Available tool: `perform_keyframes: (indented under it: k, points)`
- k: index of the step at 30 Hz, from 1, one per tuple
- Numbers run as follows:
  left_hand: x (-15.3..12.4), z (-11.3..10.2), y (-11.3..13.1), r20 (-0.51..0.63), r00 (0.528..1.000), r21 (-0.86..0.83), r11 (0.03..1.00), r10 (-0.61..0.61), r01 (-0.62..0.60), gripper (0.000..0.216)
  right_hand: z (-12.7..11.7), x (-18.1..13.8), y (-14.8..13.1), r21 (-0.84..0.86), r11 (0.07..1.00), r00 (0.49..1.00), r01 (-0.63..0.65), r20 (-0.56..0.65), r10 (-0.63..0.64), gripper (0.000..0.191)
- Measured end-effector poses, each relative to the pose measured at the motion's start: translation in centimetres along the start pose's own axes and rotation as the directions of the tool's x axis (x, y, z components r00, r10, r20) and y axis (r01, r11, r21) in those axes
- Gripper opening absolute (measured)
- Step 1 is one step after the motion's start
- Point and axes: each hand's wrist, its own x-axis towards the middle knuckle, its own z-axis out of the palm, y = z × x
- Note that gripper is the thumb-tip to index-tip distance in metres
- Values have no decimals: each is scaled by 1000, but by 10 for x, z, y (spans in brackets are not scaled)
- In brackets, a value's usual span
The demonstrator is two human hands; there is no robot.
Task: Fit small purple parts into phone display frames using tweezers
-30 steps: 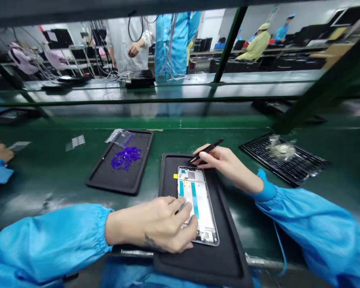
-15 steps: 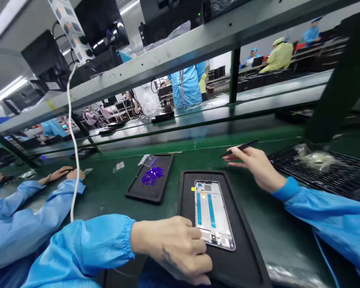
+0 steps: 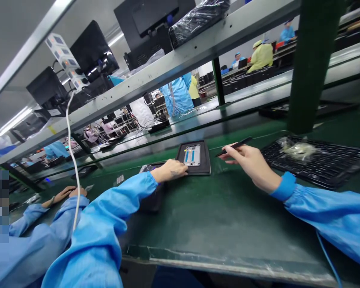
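Observation:
A black tray (image 3: 206, 162) lies at the back of the green bench with a phone frame (image 3: 196, 157) in it. Two blue strips run along the silvery inside of the frame. My left hand (image 3: 171, 170) is closed on the tray's near left edge, its fingertips partly hidden. To the right of the tray, my right hand (image 3: 247, 162) pinches black tweezers (image 3: 238, 145) that point left, above the bench. Under my left forearm, a second black tray (image 3: 152, 202) is mostly covered; its contents cannot be made out.
A black grid tray (image 3: 327, 164) with a crumpled clear plastic bag (image 3: 298, 149) sits at the right. A green post (image 3: 307, 72) rises behind it. A white cable (image 3: 71, 148) hangs at the left, near a co-worker's hands (image 3: 67, 193). The bench's front edge (image 3: 228, 266) runs below.
My left hand and the tray with the phone frame have moved away from me to the back of the bench. My right hand still holds the tweezers. The view has shifted.

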Motion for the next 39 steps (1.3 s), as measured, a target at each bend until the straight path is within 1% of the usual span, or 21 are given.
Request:
perform_keyframes:
  k: [4,8,10,13,15,17,19,21,23,25,27,28,29,30,31,32,34,37,39]
  points:
    - [37,11,-41,65,990,4,992,-127,127,33,1,-2,7,-53,999,998,13,57,-10,32]
    - [61,19,-66,98,972,-2,976,-216,217,36,1,-5,11,-113,993,994,19,111,-7,32]
    - [68,23,-73,100,964,-13,968,-248,251,37,1,-5,13,-142,989,991,25,132,-6,31]
    - [75,25,-77,96,951,-27,955,-292,296,37,0,-6,16,-177,984,988,33,153,-6,32]
    - [76,21,-75,85,946,-32,948,-313,316,37,0,-6,18,-195,980,987,36,164,-4,34]
    - [73,14,-69,62,949,-36,950,-309,311,37,-1,-6,18,-207,978,985,37,174,0,36]
    - [63,5,-55,30,964,-44,964,-263,264,36,-1,-7,19,-216,976,983,35,185,6,37]
    - [43,-6,-32,-7,985,-57,984,-171,171,32,-1,-8,20,-221,975,980,30,196,14,38]
    - [14,-16,-1,-41,998,-72,996,-49,46,27,0,-9,22,-222,975,978,25,207,22,39]
    - [-22,-23,37,-72,994,-91,992,77,-84,30,1,-9,25,-221,975,976,23,215,25,41]
    - [-58,-26,75,-114,972,-118,968,206,-219,35,2,-9,26,-219,975,976,26,219,24,41]
    - [-74,-26,92,-212,924,-127,929,318,-349,39,2,-10,26,-219,975,975,28,220,22,40]
    - [-87,-24,106,-284,884,-138,897,370,-420,44,2,-10,25,-220,975,975,30,220,20,39]
    - [-97,-22,118,-323,863,-154,878,389,-453,46,3,-11,24,-222,975,975,31,220,19,38]
    - [-104,-19,127,-352,852,-170,869,387,-464,49,3,-11,23,-225,974,975,32,221,19,38]
    - [-110,-17,133,-356,861,-188,875,363,-447,51,3,-12,21,-230,973,975,31,223,22,38]
    - [-116,-13,137,-358,880,-199,895,312,-399,51,4,-14,17,-241,970,974,24,223,31,39]
    - [-128,-9,126,-388,878,-145,922,281,-359,42,6,-17,14,-258,966,977,9,207,46,40]
    - [-144,-3,112,-374,902,-104,957,216,-272,31,7,-18,13,-266,964,976,-2,208,59,40]
